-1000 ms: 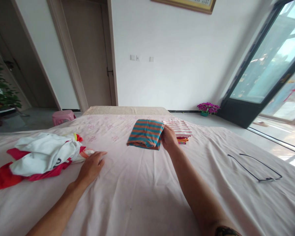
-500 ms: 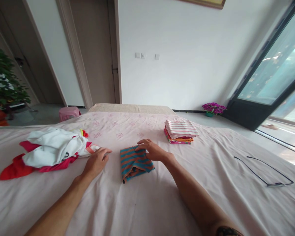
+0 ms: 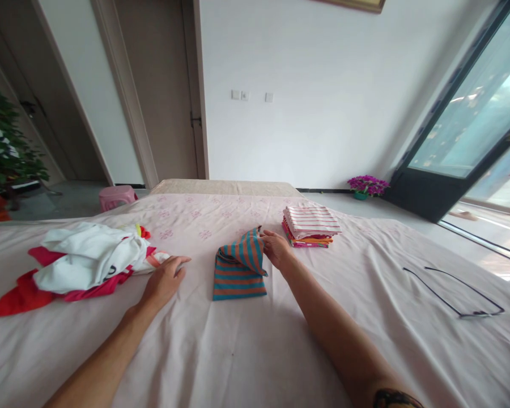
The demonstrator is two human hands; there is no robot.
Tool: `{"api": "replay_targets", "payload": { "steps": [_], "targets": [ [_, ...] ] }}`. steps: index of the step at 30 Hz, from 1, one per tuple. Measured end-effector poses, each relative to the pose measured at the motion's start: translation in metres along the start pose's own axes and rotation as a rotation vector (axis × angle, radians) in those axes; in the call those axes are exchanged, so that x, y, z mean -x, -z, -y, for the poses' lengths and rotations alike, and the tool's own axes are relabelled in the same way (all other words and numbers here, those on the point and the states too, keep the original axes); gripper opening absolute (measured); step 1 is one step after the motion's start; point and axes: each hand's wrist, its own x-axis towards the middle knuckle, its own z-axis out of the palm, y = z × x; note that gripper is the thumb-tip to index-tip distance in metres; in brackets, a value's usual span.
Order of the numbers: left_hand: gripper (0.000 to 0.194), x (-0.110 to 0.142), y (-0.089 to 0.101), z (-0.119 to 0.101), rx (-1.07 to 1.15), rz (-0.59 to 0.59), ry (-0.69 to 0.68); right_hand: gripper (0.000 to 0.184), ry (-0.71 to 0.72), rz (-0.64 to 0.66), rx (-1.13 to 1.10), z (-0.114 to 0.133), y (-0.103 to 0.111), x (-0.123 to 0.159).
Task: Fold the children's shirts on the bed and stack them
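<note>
Since half a second ago, your right hand moves from the top of the striped cloth to its far right corner, and that corner now stands raised off the pink sheet. You pinch the cloth there, thumb and fingers closed on its edge. The cloth lies just to the left of that hand and reaches back toward you: its blue and brown-orange stripes run flat across the near part, while the far part bends upward to your fingers. Your left hand rests near the sheet, fingers loosely extended and slightly spread, to the left of the cloth and apart from it. Just beyond its knuckles sits a loose heap with a white garment over red pieces; whether hand and heap touch, you cannot tell. Near your right hand, a little farther out, stands a neat folded stack, red-striped white on top. Well to the right lie eyeglasses, temples unfolded.
</note>
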Motion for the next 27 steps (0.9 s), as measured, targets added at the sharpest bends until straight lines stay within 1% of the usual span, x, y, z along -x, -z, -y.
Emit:
{"api": "replay_targets", "payload": {
  "steps": [1, 3, 5, 7, 8, 10, 11, 12, 14, 15, 17, 18, 19, 21, 23, 25, 27],
  "targets": [
    [0.035, 0.000, 0.000, -0.001, -0.005, -0.003, -0.004, 0.020, -0.030, -0.021, 0.035, 0.002, 0.002, 0.002],
    [0.034, 0.000, 0.000, -0.002, -0.008, -0.007, -0.010, 0.024, -0.096, -0.006, 0.168, 0.006, 0.003, 0.008],
    [0.033, 0.001, 0.001, -0.003, -0.007, -0.007, -0.018, 0.034, -0.076, 0.078, 0.346, 0.006, 0.005, 0.012],
    [0.031, 0.001, 0.001, -0.004, -0.006, -0.009, -0.028, 0.042, -0.012, 0.186, 0.490, 0.001, 0.006, 0.013],
    [0.031, 0.001, 0.001, -0.005, -0.007, -0.011, -0.034, 0.041, 0.002, 0.253, 0.539, -0.002, 0.006, 0.013],
    [0.030, 0.001, 0.002, -0.005, -0.009, -0.017, -0.044, 0.032, -0.039, 0.393, 0.574, -0.007, 0.005, 0.013],
    [0.030, 0.001, 0.002, -0.005, -0.009, -0.019, -0.047, 0.026, -0.077, 0.438, 0.551, -0.007, 0.004, 0.013],
    [0.031, 0.001, 0.002, -0.005, -0.009, -0.020, -0.050, 0.023, -0.110, 0.451, 0.489, -0.006, 0.002, 0.012],
    [0.030, 0.001, 0.002, -0.005, -0.008, -0.013, -0.051, 0.022, -0.112, 0.385, 0.260, 0.002, -0.003, 0.012],
    [0.031, 0.001, 0.002, -0.005, -0.008, -0.007, -0.051, 0.024, -0.070, 0.327, 0.123, 0.008, -0.006, 0.012],
    [0.031, 0.001, 0.002, -0.004, -0.009, 0.005, -0.050, 0.033, 0.067, 0.201, -0.092, 0.019, -0.009, 0.011],
    [0.032, 0.001, 0.002, -0.004, -0.010, 0.008, -0.050, 0.039, 0.137, 0.141, -0.137, 0.023, -0.009, 0.011],
    [0.032, 0.001, 0.002, -0.004, -0.012, 0.011, -0.049, 0.046, 0.195, 0.087, -0.129, 0.024, -0.007, 0.011],
    [0.032, 0.001, 0.002, -0.005, -0.016, 0.010, -0.046, 0.051, 0.236, 0.017, 0.028, 0.021, -0.003, 0.010],
    [0.032, 0.001, 0.002, -0.006, -0.019, 0.007, -0.047, 0.044, 0.207, 0.016, 0.297, 0.011, 0.001, 0.009],
    [0.032, 0.000, 0.002, -0.006, -0.023, 0.003, -0.050, 0.031, 0.162, 0.088, 0.589, 0.001, 0.003, 0.010],
    [0.032, 0.000, 0.002, -0.006, -0.027, 0.003, -0.054, 0.021, 0.136, 0.188, 0.823, -0.005, 0.000, 0.014]
  ]
}}
